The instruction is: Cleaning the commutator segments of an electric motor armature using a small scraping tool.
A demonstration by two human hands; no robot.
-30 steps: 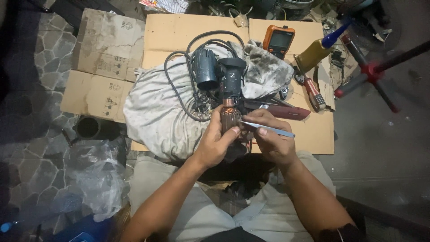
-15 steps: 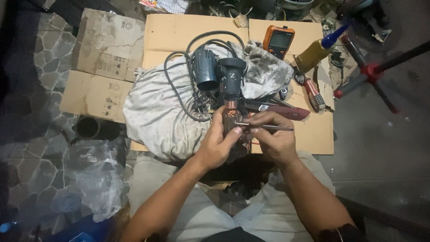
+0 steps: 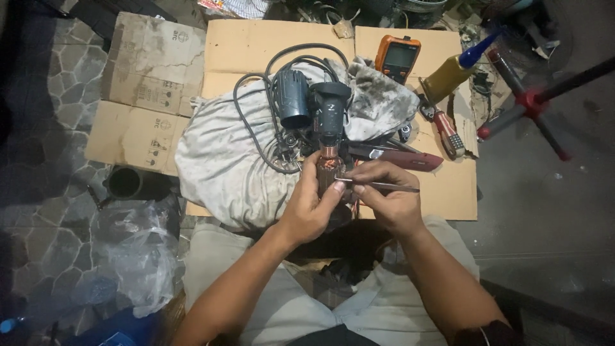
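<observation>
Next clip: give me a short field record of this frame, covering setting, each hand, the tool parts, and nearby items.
setting: person seated over flattened cardboard on a stone floor
left hand: grip around a motor armature with copper windings
right hand: pinches a thin metal tool, tip at the armature
ahead: dark power tool body and blue housing with black cord, on a dirty grey cloth
right side: orange multimeter, red-handled tool, yellow bottle with blue tip
left side: plastic bag
</observation>
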